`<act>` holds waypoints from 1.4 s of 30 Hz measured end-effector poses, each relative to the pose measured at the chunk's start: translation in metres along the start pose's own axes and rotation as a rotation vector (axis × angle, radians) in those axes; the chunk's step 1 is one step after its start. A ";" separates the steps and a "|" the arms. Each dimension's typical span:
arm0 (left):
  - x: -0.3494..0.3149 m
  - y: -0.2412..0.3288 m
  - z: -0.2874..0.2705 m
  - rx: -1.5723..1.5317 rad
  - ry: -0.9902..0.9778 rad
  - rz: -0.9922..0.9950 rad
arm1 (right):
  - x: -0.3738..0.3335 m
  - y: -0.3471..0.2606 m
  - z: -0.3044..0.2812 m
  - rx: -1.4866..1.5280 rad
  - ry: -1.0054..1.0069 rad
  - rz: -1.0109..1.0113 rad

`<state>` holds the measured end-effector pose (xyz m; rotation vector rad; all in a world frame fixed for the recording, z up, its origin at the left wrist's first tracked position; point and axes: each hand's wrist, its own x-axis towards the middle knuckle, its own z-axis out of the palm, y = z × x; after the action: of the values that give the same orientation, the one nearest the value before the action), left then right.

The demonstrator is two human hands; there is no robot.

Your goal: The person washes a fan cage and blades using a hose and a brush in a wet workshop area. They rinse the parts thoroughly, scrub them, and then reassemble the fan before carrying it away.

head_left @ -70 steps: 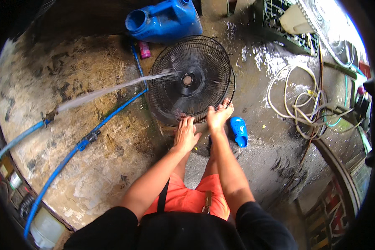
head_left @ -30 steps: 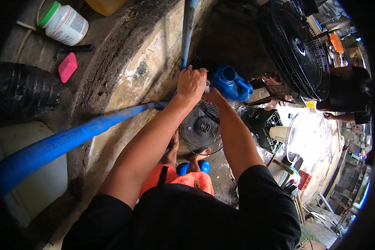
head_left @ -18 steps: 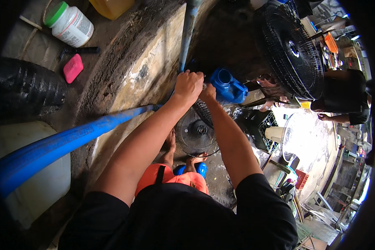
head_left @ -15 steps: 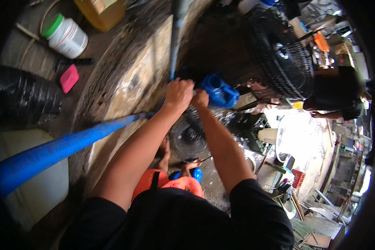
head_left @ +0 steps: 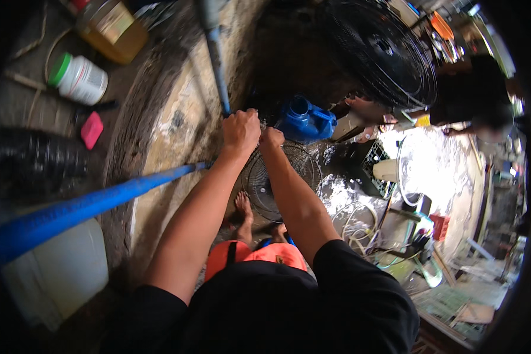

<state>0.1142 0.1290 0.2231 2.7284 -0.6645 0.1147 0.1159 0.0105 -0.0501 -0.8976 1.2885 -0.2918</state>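
Both my hands are closed, knuckles up and close together, near the blue pipes by the wall. Under them hangs a round black wire fan guard (head_left: 298, 171), its rim running up to my fingers. My left hand (head_left: 242, 131) and my right hand (head_left: 271, 139) grip it at the top; the fingertips are hidden. A darker round fan part shows through the wires, low by my bare feet. Just right of my right hand stands a blue plastic jug (head_left: 305, 121) with an open mouth.
A blue pipe (head_left: 100, 203) crosses on the left; another (head_left: 215, 65) stands beyond my left hand. On the ledge are a green-capped white jar (head_left: 79, 79), a pink piece (head_left: 92, 130) and an amber jug (head_left: 115, 32). A large black fan (head_left: 377, 50) and a person (head_left: 475, 97) are at right.
My hands have shifted a little left in the picture. The wire guard has swung from nearly edge-on to a wider face. The view has turned slightly.
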 end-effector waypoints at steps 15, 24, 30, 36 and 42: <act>-0.004 0.007 -0.007 -0.024 0.054 -0.042 | -0.039 -0.131 -0.050 -0.439 -0.368 -0.145; -0.010 -0.004 -0.010 -0.135 0.059 -0.043 | -0.090 -0.138 -0.113 -1.462 -0.472 -0.901; -0.018 -0.002 -0.011 -0.216 0.014 -0.063 | -0.117 -0.198 -0.182 -1.494 -0.621 -1.058; -0.103 -0.015 -0.024 -0.511 0.286 -0.047 | -0.108 -0.239 -0.214 -1.520 -0.709 -1.057; -0.343 -0.067 0.003 -0.450 0.043 -0.270 | -0.092 -0.255 -0.222 -1.464 -0.707 -1.063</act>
<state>-0.1593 0.3323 0.1474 2.3417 -0.2624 -0.0379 -0.0419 -0.1843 0.1945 -2.6076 0.0433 0.2485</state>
